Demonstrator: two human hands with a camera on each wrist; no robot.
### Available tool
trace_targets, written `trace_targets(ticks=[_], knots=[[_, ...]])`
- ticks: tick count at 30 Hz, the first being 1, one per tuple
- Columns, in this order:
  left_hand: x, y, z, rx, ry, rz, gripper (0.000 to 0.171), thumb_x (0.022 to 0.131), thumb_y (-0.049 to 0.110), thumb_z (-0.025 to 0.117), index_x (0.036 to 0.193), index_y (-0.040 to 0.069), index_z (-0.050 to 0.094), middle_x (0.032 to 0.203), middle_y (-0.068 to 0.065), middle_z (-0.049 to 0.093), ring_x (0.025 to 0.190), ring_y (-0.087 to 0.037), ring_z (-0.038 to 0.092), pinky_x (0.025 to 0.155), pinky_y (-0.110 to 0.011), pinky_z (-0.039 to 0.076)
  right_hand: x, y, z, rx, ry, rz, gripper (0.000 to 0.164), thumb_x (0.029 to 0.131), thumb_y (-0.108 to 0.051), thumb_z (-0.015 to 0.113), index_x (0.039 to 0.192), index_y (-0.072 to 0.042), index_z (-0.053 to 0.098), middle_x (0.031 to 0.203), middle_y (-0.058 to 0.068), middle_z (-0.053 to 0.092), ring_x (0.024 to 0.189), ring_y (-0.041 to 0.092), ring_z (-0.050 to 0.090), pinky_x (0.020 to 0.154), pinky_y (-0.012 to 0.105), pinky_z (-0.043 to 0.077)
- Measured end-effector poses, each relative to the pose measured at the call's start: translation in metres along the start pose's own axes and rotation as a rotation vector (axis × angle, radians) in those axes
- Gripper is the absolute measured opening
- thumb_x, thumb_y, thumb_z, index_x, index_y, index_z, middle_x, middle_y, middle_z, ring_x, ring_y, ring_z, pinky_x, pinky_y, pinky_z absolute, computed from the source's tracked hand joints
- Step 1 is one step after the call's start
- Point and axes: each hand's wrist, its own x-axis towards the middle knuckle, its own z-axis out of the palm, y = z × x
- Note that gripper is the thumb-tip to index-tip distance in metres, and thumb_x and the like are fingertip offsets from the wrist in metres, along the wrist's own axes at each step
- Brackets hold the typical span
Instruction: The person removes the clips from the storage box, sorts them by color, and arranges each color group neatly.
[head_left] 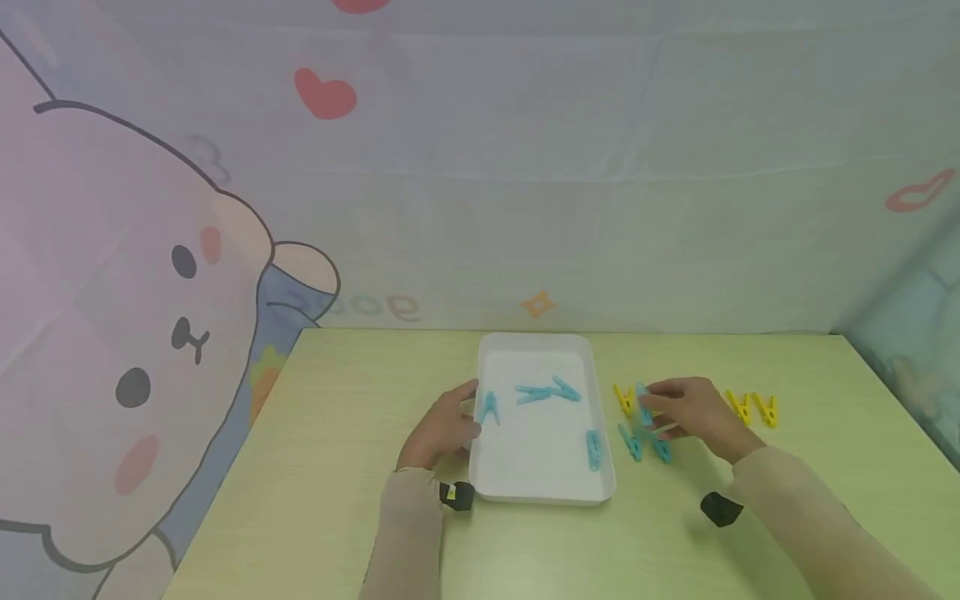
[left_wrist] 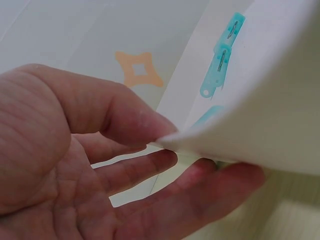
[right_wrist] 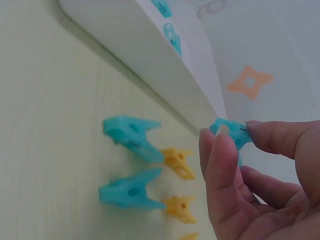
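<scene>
My left hand (head_left: 444, 427) holds the left wall of a white tray (head_left: 536, 494), its thumb at the rim and fingers below in the left wrist view. Between the thumb and fingers of my right hand (head_left: 693, 410) is a blue clothespin (right_wrist: 232, 131), raised just right of the tray. Beneath that hand, two more blue clothespins, one to the left (head_left: 630, 442) and one to the right (head_left: 661, 448), lie on the table. Inside the tray are several blue clothespins, among them one at the right wall (head_left: 593, 450) and one at the left (head_left: 490, 407).
A yellow clothespin (head_left: 625, 400) lies near the tray's right side. Farther right are two more yellow clothespins, one (head_left: 738, 408) beside the other (head_left: 767, 410). The pale wooden table (head_left: 337, 417) ends at a printed cloth backdrop (head_left: 465, 208).
</scene>
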Motion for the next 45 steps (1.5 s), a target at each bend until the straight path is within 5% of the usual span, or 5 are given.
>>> trace_targets(ticks=[14,30,38,45], knots=[[0.0,0.001,0.0,0.016,0.001,-0.008,0.079,0.072,-0.009,0.048,0.144,0.012,0.024,0.141,-0.006,0.033,0.094,-0.029,0.055,0.06,-0.039,0.051,-0.018,0.024,-0.022,-0.068,0.054,0.06,0.067,0.085,-0.04,0.058,0.128,0.01,0.042,0.122,0.026,0.05,0.088,0.027,0.063,0.07,0.037,0.051],[0.001,-0.001,0.001,0.035,0.013,-0.011,0.079,0.072,-0.008,0.049,0.144,0.014,0.025,0.141,-0.004,0.034,0.097,-0.027,0.054,0.059,-0.038,0.051,-0.022,0.039,-0.021,-0.252,0.127,0.11,0.055,0.083,-0.034,0.062,0.113,0.011,0.055,0.1,0.02,0.062,0.07,0.021,0.062,0.061,0.034,0.051],[-0.001,0.001,0.001,0.037,0.018,-0.013,0.079,0.072,-0.008,0.049,0.144,0.014,0.026,0.141,-0.004,0.035,0.093,-0.026,0.056,0.06,-0.038,0.05,-0.017,0.043,-0.021,-0.379,0.116,0.097,0.061,0.082,-0.029,0.064,0.118,0.018,0.047,0.111,0.035,0.052,0.062,0.018,0.061,0.058,0.034,0.051],[-0.001,0.003,0.001,0.022,0.014,-0.019,0.078,0.072,-0.008,0.049,0.144,0.014,0.025,0.142,-0.006,0.034,0.093,-0.028,0.057,0.059,-0.039,0.051,-0.018,0.04,-0.02,-0.423,0.101,0.112,0.056,0.082,-0.024,0.064,0.115,0.018,0.049,0.084,0.02,0.064,0.057,0.019,0.06,0.062,0.036,0.05]])
